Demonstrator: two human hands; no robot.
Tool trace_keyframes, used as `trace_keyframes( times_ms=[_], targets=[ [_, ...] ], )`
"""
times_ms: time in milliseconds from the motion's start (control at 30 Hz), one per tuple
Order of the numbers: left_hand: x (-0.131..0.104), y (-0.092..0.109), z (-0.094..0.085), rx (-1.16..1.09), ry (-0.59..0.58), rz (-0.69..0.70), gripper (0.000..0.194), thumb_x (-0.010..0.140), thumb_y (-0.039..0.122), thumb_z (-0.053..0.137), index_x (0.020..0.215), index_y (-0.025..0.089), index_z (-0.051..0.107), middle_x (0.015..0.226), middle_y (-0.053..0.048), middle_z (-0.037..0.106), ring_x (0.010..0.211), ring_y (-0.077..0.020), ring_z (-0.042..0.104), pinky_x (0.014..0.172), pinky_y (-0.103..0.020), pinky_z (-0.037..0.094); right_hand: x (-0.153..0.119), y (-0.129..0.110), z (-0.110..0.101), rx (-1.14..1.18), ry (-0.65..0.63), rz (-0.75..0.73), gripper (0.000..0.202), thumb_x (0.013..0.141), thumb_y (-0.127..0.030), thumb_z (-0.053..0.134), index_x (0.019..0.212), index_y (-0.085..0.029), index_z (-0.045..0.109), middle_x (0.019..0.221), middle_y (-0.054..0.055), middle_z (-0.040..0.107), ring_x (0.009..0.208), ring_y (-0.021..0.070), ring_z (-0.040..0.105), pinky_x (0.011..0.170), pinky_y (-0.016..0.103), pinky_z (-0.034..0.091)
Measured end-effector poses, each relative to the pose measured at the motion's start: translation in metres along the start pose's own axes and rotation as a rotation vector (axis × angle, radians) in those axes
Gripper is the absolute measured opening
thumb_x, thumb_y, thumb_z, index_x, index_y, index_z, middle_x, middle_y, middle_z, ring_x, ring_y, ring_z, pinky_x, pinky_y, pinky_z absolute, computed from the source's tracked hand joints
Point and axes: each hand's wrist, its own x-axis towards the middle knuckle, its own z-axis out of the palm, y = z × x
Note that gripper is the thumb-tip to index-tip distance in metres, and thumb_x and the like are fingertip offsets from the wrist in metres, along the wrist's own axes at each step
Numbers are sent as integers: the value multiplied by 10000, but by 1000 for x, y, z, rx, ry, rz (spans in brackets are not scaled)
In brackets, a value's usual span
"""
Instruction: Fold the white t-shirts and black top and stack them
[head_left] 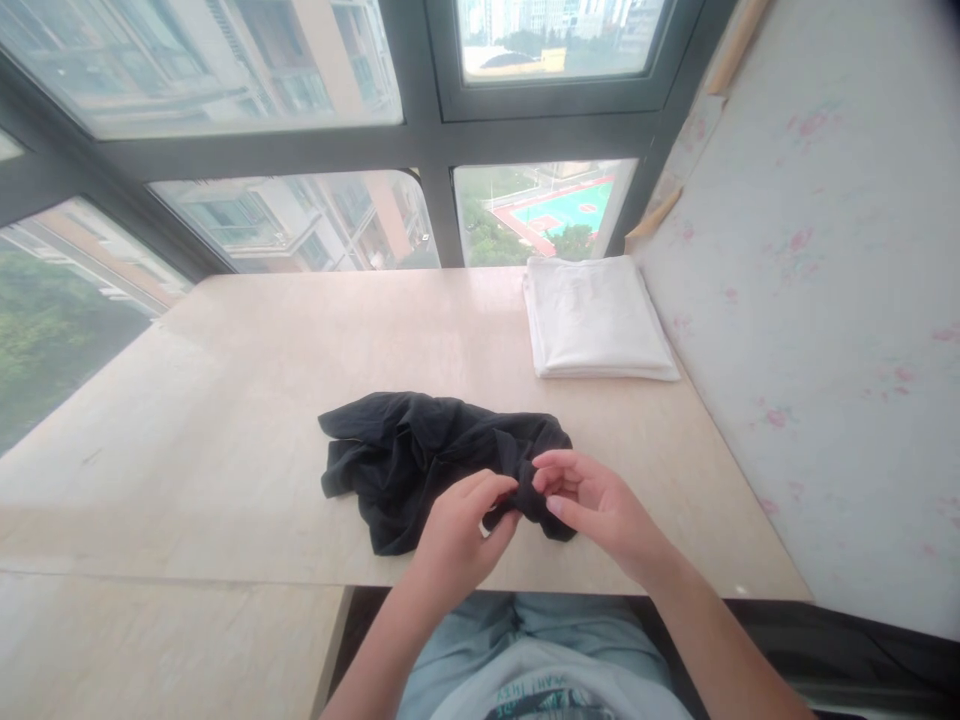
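Note:
A crumpled black garment (pixel 405 450) lies in loose folds near the front edge of the tabletop; its exact kind does not show. At its right end the cloth is bunched into a small roll or knot. My left hand (pixel 461 525) pinches this bunch from the left, thumb below and fingers above. From the right, my right hand (pixel 600 500) has its curled fingertips and thumb on the same bunch. The two hands are close together, with only the dark cloth between them. Part of the bunched cloth is hidden by my fingers.
A folded white cloth (pixel 600 320) lies at the back right of the pale tabletop (pixel 225 380), by the flowered wall (pixel 810 300). Grey-framed windows (pixel 427 150) rise behind. A second pale surface (pixel 150 640) adjoins at the front left.

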Motion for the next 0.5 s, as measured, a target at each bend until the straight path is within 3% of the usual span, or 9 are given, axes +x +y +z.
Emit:
trace_keyframes(
  times_ms=[100,300,400,500],
  targets=[
    [-3,1,2,36,-27,15,169,853,148,562,1000,196,631,813,-19,642,743,-150,595,663,-265,487,-2,-1,6,-10,23,-32,260,851,-219,660,1110,-239,652,1002,40,653,941,138,634,840,267,543],
    [-10,-3,-7,171,-41,85,210,883,138,523,1045,201,642,856,-38,670,778,-174,621,683,-288,503,0,-9,2,-13,222,-161,143,848,-279,686,984,-237,677,857,15,666,827,130,650,777,260,557],
    [-14,-8,-17,164,-3,52,275,900,138,512,1141,214,620,965,-47,706,840,-170,651,738,-290,531,5,-2,-15,-190,339,-104,177,858,-318,658,1002,-218,678,933,46,691,886,166,668,835,320,564],
    [-17,-13,-26,152,55,-17,366,895,143,540,1246,240,580,1071,-40,717,875,-156,670,792,-286,550,8,19,-32,-471,433,-50,241,863,-327,619,1067,-210,674,1079,78,688,996,203,656,918,387,541]
  ],
)
